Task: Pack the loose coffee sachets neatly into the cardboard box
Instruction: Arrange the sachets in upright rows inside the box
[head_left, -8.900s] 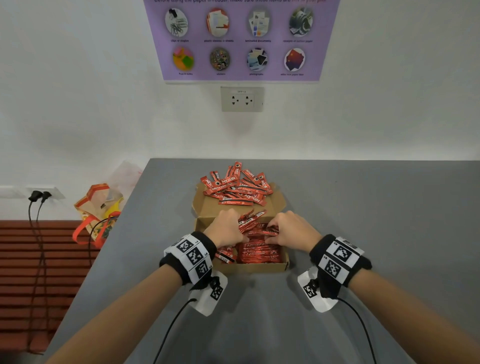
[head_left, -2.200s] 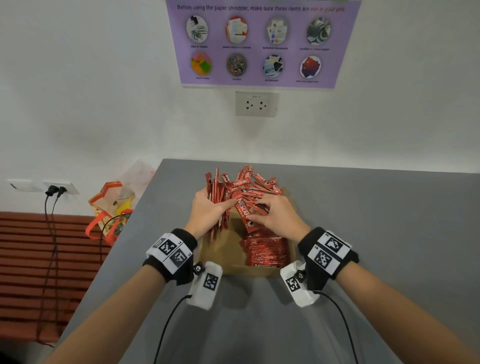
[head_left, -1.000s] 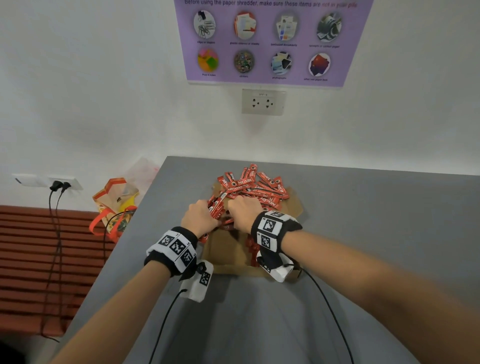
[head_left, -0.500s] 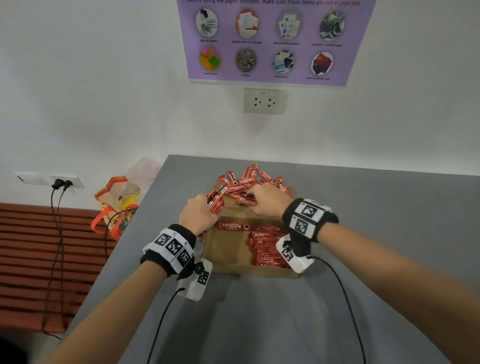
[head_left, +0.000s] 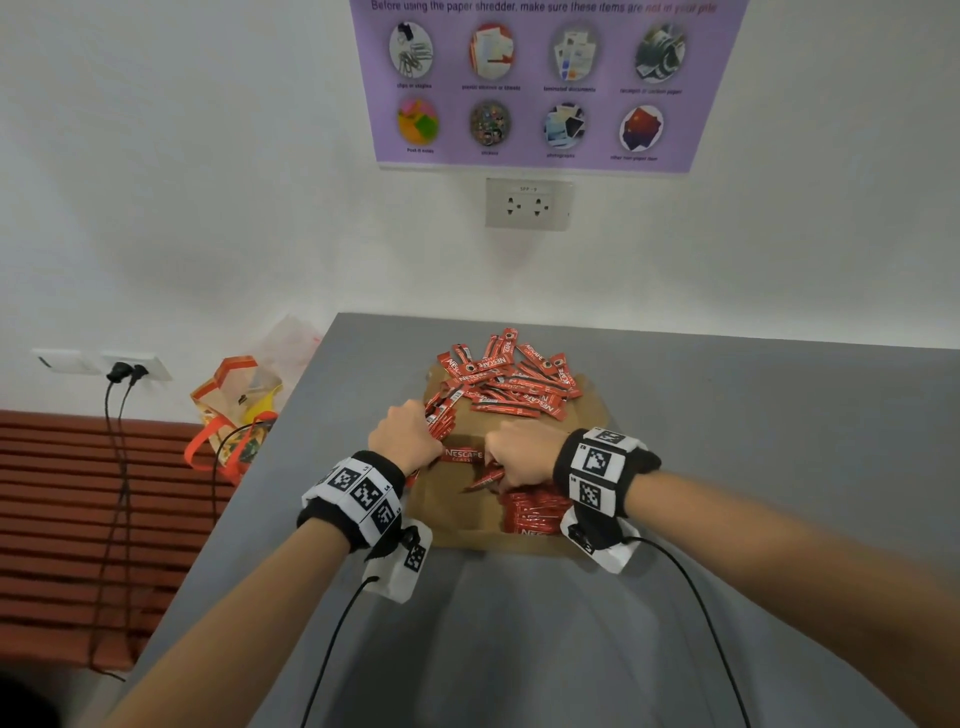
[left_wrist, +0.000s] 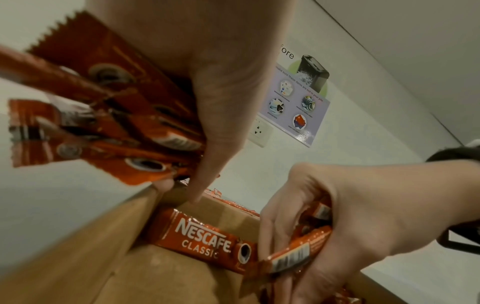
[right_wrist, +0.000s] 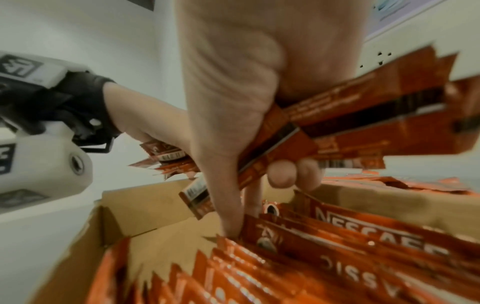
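On the grey bench (head_left: 727, 467) the cardboard box (head_left: 457, 514) sits near the left edge, open. A row of packed sachets (head_left: 532, 512) stands along its right side, and a single sachet (left_wrist: 207, 240) reading "NESCAFÉ CLASSIC" lies against the far wall. The loose pile (head_left: 506, 382) rests on the box's far flap. The left hand (head_left: 402, 439) grips a bundle of red sachets (left_wrist: 103, 115) at the box's left far corner. The right hand (head_left: 522, 449) has its fingers curled round another bundle (right_wrist: 350, 127), forefinger poking into the packed row. On the wall, a purple poster (head_left: 540, 78) begins "Before using the paper shredder, make sure these items are".
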